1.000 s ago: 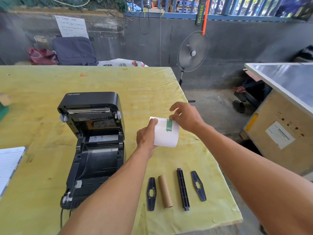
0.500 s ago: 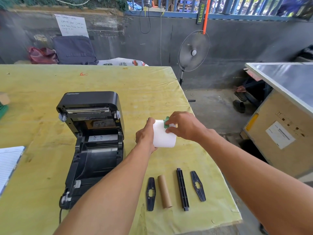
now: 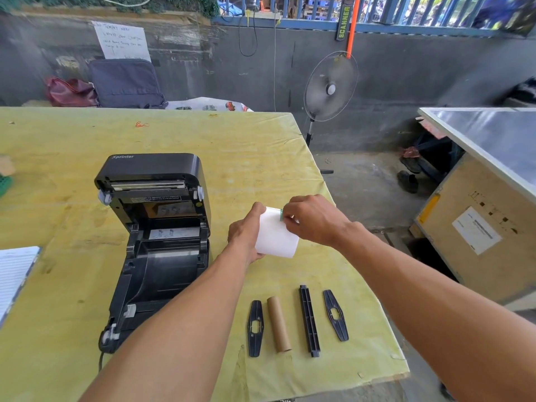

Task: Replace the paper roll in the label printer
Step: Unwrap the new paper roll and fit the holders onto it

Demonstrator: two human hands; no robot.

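Note:
A black label printer (image 3: pixel 158 236) stands on the yellow table (image 3: pixel 246 146) with its lid raised and its paper bay bare. Just right of it, above the table, my left hand (image 3: pixel 246 232) grips the left end of a white paper roll (image 3: pixel 277 237). My right hand (image 3: pixel 311 219) pinches a small green tape tab (image 3: pixel 281 214) at the roll's top far edge. Near the front edge lie an empty brown cardboard core (image 3: pixel 279 324), a black spindle bar (image 3: pixel 309 320) and two black flat end guides (image 3: pixel 255 327) (image 3: pixel 336 314).
A lined notebook (image 3: pixel 14 274) lies at the table's left edge. A standing fan (image 3: pixel 330 87) is behind the table's far right corner. A wooden crate (image 3: pixel 481 227) under a metal-topped surface sits to the right. Bags rest against the back wall.
My right hand came down from the roll's right side onto its top and now pinches the green tab, covering most of it. The roll stays in my left hand, turned slightly.

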